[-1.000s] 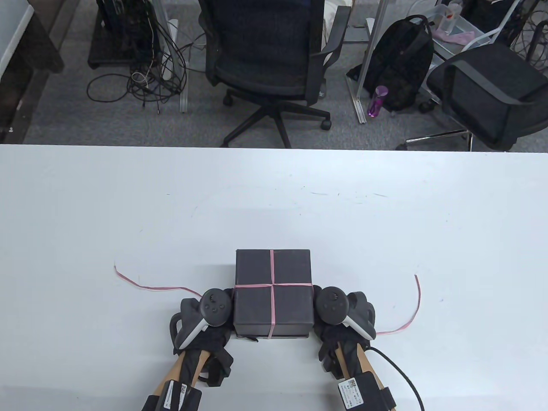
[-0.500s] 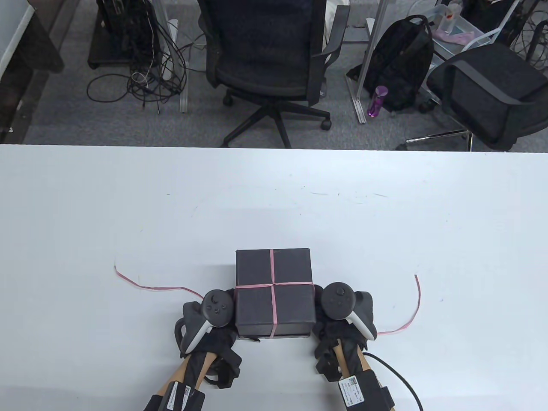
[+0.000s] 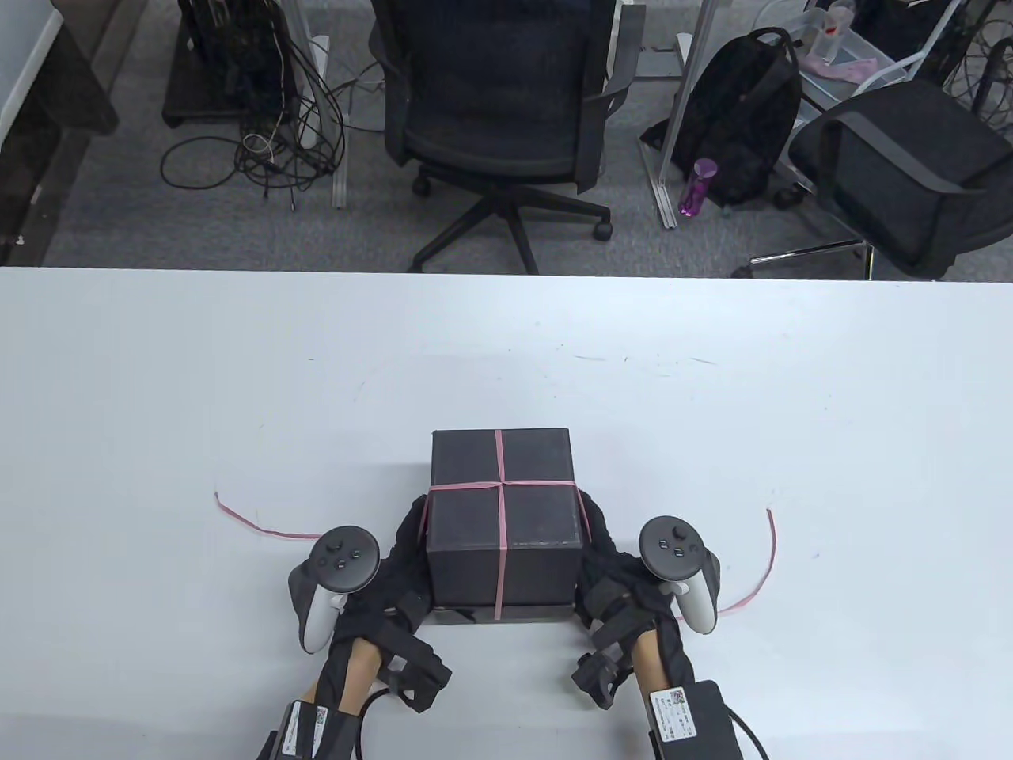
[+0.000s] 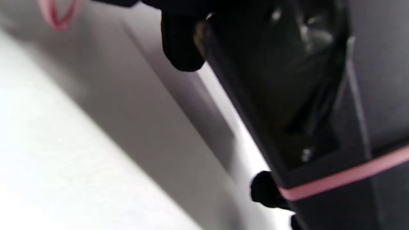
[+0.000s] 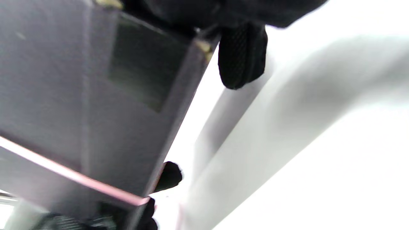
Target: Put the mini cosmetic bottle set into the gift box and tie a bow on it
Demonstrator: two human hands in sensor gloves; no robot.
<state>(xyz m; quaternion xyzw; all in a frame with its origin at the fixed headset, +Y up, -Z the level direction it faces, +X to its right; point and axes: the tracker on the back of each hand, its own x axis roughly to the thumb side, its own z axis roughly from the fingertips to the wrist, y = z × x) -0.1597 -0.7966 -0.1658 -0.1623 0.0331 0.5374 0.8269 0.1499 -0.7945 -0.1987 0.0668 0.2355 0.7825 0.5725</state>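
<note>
A black gift box (image 3: 500, 507) with its lid on stands near the table's front edge, with a thin pink ribbon (image 3: 501, 481) crossed over its top. My left hand (image 3: 407, 546) holds its left side and my right hand (image 3: 597, 546) its right side, fingers curled round the lower edges. In the left wrist view the gift box (image 4: 319, 95) is raised off the table, with a fingertip (image 4: 182, 51) beside it and the ribbon (image 4: 345, 175) across it. The right wrist view shows the gift box (image 5: 80, 95) lifted too, with a fingertip (image 5: 241, 60) at its edge. The bottles are hidden.
The ribbon's loose ends trail over the white table (image 3: 506, 356), one to the left (image 3: 245, 518) and one to the right (image 3: 764, 562). Beyond the far edge stand an office chair (image 3: 506, 103), a backpack (image 3: 744, 111) and a second chair (image 3: 902, 166).
Both hands have slid their fingers down round the box's sides and raised it, so it looks larger and nearer the camera. The trackers have swung outward and down.
</note>
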